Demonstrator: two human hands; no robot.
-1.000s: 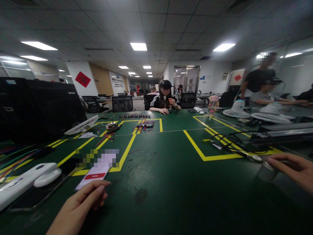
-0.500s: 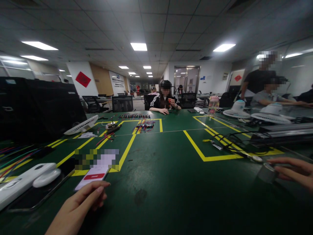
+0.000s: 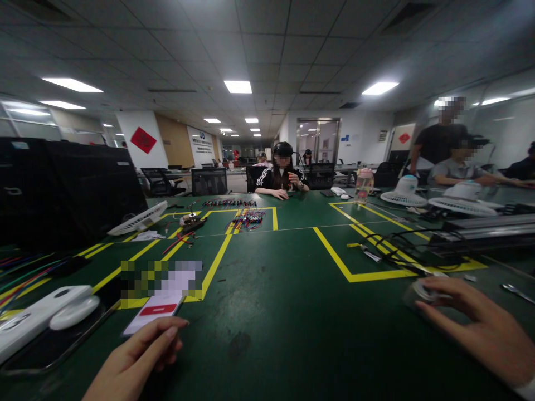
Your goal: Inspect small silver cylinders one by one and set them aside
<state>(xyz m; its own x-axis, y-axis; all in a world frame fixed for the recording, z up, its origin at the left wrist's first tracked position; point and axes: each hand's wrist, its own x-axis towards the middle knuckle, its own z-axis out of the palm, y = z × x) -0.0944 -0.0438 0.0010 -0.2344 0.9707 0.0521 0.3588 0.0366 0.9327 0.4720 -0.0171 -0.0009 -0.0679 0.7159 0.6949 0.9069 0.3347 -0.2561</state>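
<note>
My left hand (image 3: 142, 353) is at the lower left, thumb and index finger together and the others curled, with nothing visible in them. Its fingertips are at the near end of a phone (image 3: 156, 309) with a lit screen; whether they touch is not clear. On the right, my right hand (image 3: 472, 317) has its thumb and fingers around a small grey cylinder (image 3: 413, 298), blurred by motion, at or just above the green table (image 3: 288, 334). Its exact kind does not show.
A white power strip (image 3: 45, 312) and a dark phone (image 3: 50, 345) lie at left. Wire bundles (image 3: 248, 218) are farther back. Black cables (image 3: 388, 248) and metal profiles (image 3: 480, 236) lie at right, before white fans (image 3: 462, 199). A person (image 3: 282, 172) sits across the table.
My right hand has moved left and farther into view with the grey cylinder. My left hand is almost still. The view has tilted up slightly.
</note>
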